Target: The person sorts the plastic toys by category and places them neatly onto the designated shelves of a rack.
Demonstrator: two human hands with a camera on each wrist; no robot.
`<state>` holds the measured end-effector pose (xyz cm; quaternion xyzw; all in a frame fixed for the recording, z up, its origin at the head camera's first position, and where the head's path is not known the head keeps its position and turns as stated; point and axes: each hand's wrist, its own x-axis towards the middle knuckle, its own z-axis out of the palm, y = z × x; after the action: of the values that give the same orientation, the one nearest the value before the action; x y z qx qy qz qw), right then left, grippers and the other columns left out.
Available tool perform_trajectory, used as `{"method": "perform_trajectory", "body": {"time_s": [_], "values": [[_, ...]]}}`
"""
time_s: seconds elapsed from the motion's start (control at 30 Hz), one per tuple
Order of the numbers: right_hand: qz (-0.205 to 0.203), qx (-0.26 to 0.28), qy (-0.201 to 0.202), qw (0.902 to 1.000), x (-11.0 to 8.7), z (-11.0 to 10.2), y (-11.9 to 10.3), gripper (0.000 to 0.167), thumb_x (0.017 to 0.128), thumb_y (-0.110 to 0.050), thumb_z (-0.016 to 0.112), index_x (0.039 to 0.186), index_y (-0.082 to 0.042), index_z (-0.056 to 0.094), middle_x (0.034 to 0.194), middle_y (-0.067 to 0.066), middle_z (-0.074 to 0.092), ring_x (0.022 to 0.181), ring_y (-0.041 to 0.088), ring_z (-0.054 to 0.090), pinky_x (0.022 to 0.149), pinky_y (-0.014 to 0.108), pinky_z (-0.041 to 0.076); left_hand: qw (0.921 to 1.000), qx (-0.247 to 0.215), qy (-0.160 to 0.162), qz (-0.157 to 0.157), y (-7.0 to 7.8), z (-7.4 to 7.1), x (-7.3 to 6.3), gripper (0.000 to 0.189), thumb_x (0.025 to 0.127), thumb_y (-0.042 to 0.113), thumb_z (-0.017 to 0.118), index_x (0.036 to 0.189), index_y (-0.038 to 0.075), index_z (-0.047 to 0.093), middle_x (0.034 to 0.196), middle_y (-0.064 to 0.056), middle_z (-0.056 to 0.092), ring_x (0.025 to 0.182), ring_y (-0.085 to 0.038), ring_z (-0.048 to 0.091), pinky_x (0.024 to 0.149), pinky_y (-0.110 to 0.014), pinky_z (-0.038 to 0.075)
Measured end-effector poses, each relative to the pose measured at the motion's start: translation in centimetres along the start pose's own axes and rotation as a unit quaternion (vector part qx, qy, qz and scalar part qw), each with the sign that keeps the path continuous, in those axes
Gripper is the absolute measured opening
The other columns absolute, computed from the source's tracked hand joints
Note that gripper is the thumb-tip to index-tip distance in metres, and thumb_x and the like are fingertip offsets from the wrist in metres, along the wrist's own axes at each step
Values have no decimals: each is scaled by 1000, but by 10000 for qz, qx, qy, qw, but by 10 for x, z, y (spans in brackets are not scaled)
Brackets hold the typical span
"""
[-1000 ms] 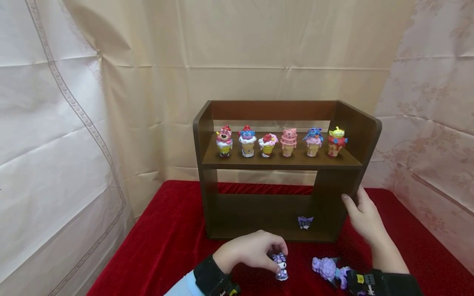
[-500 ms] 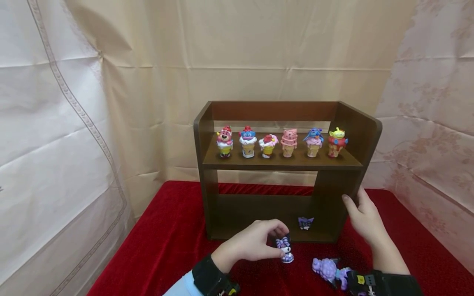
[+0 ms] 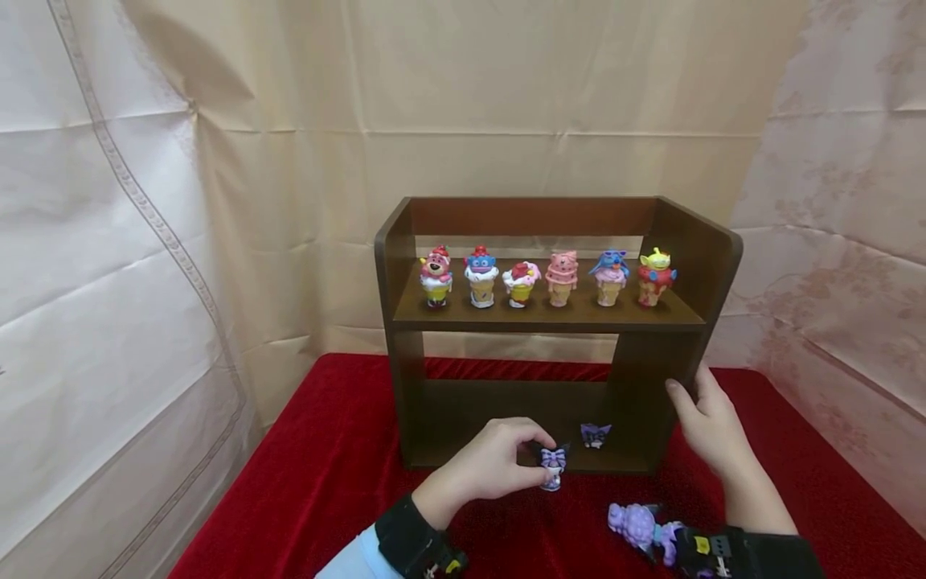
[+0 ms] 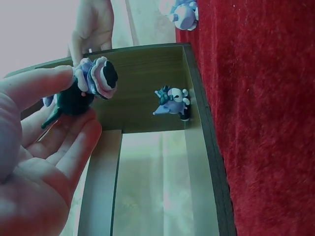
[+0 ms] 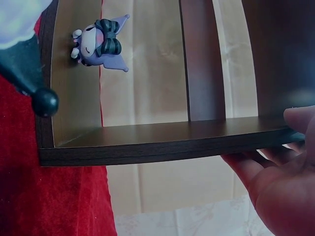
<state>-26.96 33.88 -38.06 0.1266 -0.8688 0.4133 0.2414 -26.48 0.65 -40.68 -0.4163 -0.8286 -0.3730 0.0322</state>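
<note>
My left hand [image 3: 490, 461] pinches a small figurine [image 3: 553, 466] with a purple bow and dark pointed ears, held at the front edge of the lower shelf. In the left wrist view the thumb and fingers hold this figurine [image 4: 83, 91] by its dark head. My right hand [image 3: 719, 426] grips the right side panel of a dark brown wooden shelf [image 3: 550, 327], thumb inside and fingers outside. On the lower board, toward the right, stands another purple figurine [image 3: 596, 435]; its dark bow and purple pointed ears show in the right wrist view.
Several ice-cream-cone figurines, among them a pink bear [image 3: 562, 278], stand in a row on the upper board. A purple figurine [image 3: 640, 527] lies on the red cloth [image 3: 304, 482] beside the right wrist. Curtains [image 3: 550, 96] hang behind.
My left hand has lifted the figurine from the cloth and carried it forward to the lower shelf's front edge. The right hand keeps its hold on the side panel.
</note>
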Motion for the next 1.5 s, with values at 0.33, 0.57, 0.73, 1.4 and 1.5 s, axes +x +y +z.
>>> {"method": "perform_trajectory", "body": {"time_s": [0.33, 0.57, 0.73, 1.4, 1.5], "values": [[16, 67, -31, 10000, -1, -3, 0, 58, 110, -22, 46, 162, -11, 24, 144, 30, 48, 127, 47, 49, 83, 6, 35, 9996, 150, 236, -10, 1, -7, 19, 25, 89, 20, 82, 110, 12, 72, 107, 8, 69, 90, -3, 62, 78, -16, 52], [94, -1, -26, 10000, -1, -2, 3, 56, 110, -23, 46, 160, -7, 27, 140, 31, 51, 125, 46, 50, 81, 8, 37, 9990, 335, 278, -88, -1, -7, 34, 25, 88, 24, 83, 107, 13, 71, 103, 7, 69, 86, -5, 61, 72, -14, 49], [111, 16, -25, 9999, -1, -1, 4, 55, 110, -23, 46, 159, -7, 28, 141, 30, 51, 126, 45, 50, 82, 8, 37, 9983, 423, 347, -201, -5, -5, 44, 24, 87, 23, 84, 104, 13, 70, 100, 6, 70, 83, -4, 60, 69, -15, 48], [16, -15, 50, 10000, 0, 1, 3, 54, 109, -22, 48, 158, -7, 31, 138, 29, 54, 123, 43, 52, 82, 8, 38, 9938, 734, 254, -796, -22, 7, 75, 31, 86, 18, 81, 112, 13, 65, 112, 1, 67, 104, -10, 62, 84, -21, 50], [-5, -24, 55, 10000, 0, 1, 3, 53, 109, -22, 48, 157, -7, 31, 137, 29, 55, 123, 43, 53, 82, 8, 38, 9930, 765, 256, -859, -24, 9, 77, 33, 86, 18, 82, 114, 14, 65, 114, 1, 67, 108, -11, 62, 87, -22, 50]]}}
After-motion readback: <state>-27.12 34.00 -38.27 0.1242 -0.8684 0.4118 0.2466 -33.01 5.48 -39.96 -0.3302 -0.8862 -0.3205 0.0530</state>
